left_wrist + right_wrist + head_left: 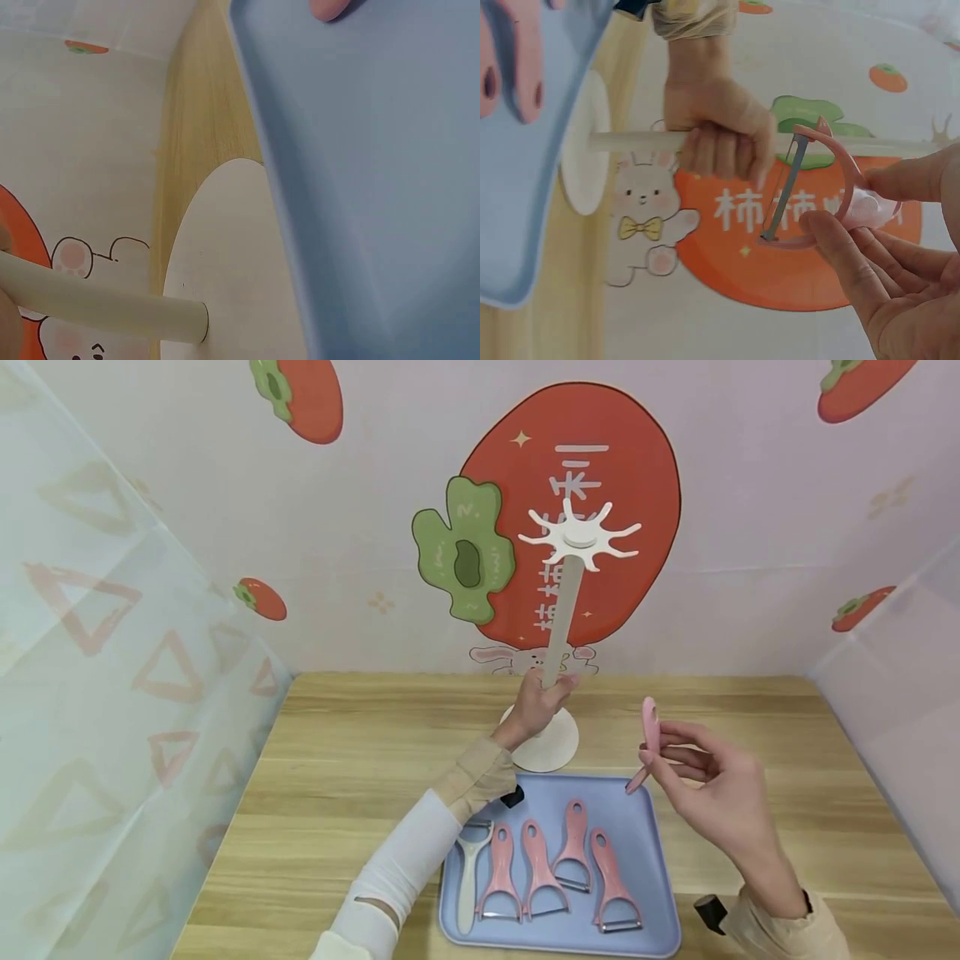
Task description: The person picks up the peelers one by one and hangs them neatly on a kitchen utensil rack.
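My left hand [534, 708] grips the pole [567, 618] of a white stand low down, fingers wrapped round it in the right wrist view. Prongs spread outward from the stand's top [580, 533], and its round base [557, 750] is on the table behind the tray. To the right of the pole, my right hand [723, 789] pinches a pink peeler [650, 727] between thumb and fingers, held up by the tray's far right corner. Its metal blade and U-shaped head [847, 176] face the left hand in the right wrist view.
A blue tray [660, 893] lies in front of the stand. In it are several pink peelers [534, 860] and one white peeler [467, 881] at the left, under the left forearm. Beyond the wooden table [360, 735] rises a wall [375, 527] with persimmon pictures.
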Demonstrator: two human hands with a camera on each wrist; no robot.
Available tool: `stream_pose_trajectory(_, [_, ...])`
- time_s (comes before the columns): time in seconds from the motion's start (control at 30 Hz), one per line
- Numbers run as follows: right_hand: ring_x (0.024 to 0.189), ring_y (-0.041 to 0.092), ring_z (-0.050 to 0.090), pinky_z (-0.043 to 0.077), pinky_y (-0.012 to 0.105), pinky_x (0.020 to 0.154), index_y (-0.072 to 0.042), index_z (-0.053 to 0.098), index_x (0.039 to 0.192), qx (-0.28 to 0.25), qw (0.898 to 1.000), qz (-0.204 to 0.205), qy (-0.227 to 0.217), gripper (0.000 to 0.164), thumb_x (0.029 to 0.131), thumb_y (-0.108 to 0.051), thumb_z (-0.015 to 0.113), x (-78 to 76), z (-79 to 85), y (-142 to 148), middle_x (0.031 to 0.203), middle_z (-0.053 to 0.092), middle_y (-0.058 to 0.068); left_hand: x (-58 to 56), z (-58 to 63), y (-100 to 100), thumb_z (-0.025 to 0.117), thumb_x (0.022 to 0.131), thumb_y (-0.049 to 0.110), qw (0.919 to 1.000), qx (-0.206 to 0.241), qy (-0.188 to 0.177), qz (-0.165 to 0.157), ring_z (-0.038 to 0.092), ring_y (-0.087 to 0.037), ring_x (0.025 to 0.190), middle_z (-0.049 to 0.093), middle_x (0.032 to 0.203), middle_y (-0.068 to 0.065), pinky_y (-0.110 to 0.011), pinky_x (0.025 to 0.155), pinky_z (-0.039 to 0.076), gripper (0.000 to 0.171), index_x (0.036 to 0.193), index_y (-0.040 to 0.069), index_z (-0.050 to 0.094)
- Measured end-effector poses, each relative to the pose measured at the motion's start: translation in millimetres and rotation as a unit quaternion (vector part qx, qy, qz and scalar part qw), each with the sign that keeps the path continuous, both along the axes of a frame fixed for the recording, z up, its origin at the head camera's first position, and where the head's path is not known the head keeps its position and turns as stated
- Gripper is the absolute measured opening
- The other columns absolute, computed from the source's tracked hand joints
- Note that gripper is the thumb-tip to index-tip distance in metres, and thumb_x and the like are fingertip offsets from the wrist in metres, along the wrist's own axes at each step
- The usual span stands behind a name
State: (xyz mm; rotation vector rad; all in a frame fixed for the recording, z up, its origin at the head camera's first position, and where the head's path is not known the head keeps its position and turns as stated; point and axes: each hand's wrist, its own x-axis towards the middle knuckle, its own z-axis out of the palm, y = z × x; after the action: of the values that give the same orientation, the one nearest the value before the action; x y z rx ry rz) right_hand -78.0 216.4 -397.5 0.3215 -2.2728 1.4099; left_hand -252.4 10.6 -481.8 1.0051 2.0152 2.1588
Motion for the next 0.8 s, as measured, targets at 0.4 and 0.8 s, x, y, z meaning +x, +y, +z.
stream_pose_trajectory(0.4, [0.084,0.012,0.078,0.059,0.024,0.071,0.011,0.073,0.111,-0.053,0.994,0.017,0.093,0.048,0.066,0.026,0.079,-4.3,30.2,-10.9,0.094,0.077,0.023,0.7,-0.5,-0.5,0.055,0.104,0.01,0.9999,0.008,-0.015,-0.002,0.027,-0.014,0.043,0.033,0.051,0.002,-0.028,0.043,0.02,0.036,0.135,-0.008,0.059])
stream_pose_trajectory(0.8, [0.084,0.014,0.078,0.059,0.024,0.073,0.014,0.072,0.112,-0.084,0.987,0.043,0.133,0.047,0.067,0.026,0.077,-18.2,59.4,-25.5,0.093,0.078,0.02,0.2,-1.8,2.7,0.056,0.104,0.009,0.9999,0.007,-0.005,0.006,0.025,-0.014,0.044,0.03,0.05,0.004,-0.028,0.044,0.019,0.022,0.094,-0.011,0.06])
